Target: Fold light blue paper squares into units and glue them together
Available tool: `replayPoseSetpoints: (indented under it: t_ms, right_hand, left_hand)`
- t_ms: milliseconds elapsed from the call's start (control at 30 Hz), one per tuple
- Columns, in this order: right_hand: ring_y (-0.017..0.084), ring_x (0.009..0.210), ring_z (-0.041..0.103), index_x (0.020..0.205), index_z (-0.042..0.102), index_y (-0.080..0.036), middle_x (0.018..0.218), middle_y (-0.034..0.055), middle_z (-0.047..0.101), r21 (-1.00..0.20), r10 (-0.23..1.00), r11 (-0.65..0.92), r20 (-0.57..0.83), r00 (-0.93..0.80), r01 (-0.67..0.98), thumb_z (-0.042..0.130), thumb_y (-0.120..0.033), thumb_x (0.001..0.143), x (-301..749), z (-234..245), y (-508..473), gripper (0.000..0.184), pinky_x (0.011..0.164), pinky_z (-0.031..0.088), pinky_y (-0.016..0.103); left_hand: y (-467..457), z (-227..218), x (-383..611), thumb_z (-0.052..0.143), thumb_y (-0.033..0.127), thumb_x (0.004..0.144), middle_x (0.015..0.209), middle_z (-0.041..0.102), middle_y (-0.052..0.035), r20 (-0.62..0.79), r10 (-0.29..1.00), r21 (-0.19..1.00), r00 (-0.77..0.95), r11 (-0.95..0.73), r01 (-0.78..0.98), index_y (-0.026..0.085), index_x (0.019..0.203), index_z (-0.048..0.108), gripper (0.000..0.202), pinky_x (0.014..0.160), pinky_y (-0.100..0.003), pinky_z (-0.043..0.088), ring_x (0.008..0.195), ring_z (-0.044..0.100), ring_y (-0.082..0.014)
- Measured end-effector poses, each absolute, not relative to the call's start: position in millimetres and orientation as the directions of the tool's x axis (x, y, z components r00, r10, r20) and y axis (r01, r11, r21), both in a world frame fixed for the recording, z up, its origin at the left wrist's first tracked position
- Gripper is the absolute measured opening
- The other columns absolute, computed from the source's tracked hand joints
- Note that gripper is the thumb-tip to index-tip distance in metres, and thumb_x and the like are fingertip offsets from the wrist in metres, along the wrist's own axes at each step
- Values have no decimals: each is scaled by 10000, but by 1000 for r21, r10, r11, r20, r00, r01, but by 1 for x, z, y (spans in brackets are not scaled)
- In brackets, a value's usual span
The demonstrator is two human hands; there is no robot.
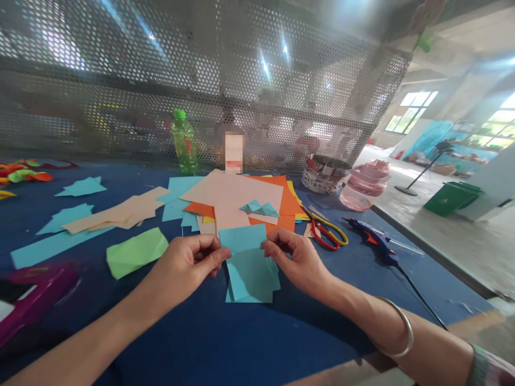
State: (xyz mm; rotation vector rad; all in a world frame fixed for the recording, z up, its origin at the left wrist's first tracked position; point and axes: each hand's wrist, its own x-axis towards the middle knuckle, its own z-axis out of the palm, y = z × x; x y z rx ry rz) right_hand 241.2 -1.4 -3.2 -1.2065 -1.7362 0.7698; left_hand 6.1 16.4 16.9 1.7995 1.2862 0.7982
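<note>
The fingers (214,260) partly hide the blue paper's edges (243,239).

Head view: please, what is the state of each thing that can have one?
Blue sheet, held at both sides
Left hand, pinching the sheet
Right hand, pinching the sheet
Green bottle, upright, capped
Scissors, lying, blade opening unclear
Glue gun, lying on its side
Pink jug, upright
Light green paper, creased
Small blue paper, folded
</note>
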Motion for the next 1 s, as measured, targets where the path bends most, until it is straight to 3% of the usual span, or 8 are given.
replayPoseSetpoints:
  t_ms: [100, 200, 367, 567, 667, 767, 1000]
  right_hand:
    - [134, 697, 610, 823, 629, -195, 779, 12, 689, -855, 937, 346, 334, -100, 386, 559, -371, 982, 245, -6, 3, 247, 639, 465, 252]
    - [148, 778, 643, 933, 634, -203, 886, 31, 708, -806, 891, 430, 451, -48, 406, 554, -331, 1005, 247, -8, 4, 167, 678, 512, 261]
    - [191, 984, 661, 1091, 673, -200, 1042, 82, 696, -487, 675, 689, 701, -229, 537, 586, -195, 1021, 247, -5, -3, 112, 815, 555, 317]
    - [205, 942, 667, 1087, 723, -174, 988, 80, 717, -293, 569, 762, 727, -383, 577, 600, -260, 1058, 248, 2, -11, 153, 876, 543, 367]
    - [223, 960, 679, 1168, 691, -179, 1035, 86, 743, -256, 556, 763, 729, -400, 593, 635, -327, 1047, 246, 1, -13, 200, 883, 545, 389]
    - [237, 1010, 679, 1225, 649, -200, 1074, 88, 744, -251, 566, 732, 741, -361, 633, 639, -280, 1039, 244, -1, -13, 203, 913, 541, 414]
    - [224, 927, 673, 1110, 681, -192, 1009, 70, 763, -276, 606, 712, 705, -367, 646, 661, -249, 1023, 243, -7, -10, 105, 855, 517, 384]
  left_hand:
    - [16, 13, 4, 600, 612, 820, 556, 525, 24, 90, 952, 811, 293, -241, 533, 214, 600, 549, 458, 552, -256, 376, 560, 495, -147]
    - [14, 10, 5, 567, 601, 858, 558, 486, 33, 110, 944, 767, 310, -279, 577, 219, 618, 527, 453, 534, -259, 340, 548, 456, -143]
    - [10, 9, 8, 533, 559, 872, 586, 504, 26, 139, 928, 712, 345, -336, 617, 224, 633, 561, 412, 557, -268, 353, 579, 453, -154]
    - [8, 10, 8, 539, 561, 873, 559, 494, 31, 165, 922, 689, 350, -362, 628, 228, 598, 522, 433, 538, -268, 349, 549, 450, -151]
    - [6, 10, 9, 520, 515, 893, 566, 524, 27, 192, 910, 669, 367, -395, 630, 229, 609, 535, 403, 540, -267, 360, 554, 486, -155]
    - [6, 9, 9, 529, 476, 891, 552, 536, 29, 232, 898, 652, 374, -429, 625, 229, 607, 555, 378, 528, -266, 354, 534, 495, -152]
    - [8, 7, 10, 549, 443, 906, 553, 543, 33, 289, 879, 618, 379, -474, 628, 226, 599, 551, 377, 527, -262, 359, 527, 491, -142]
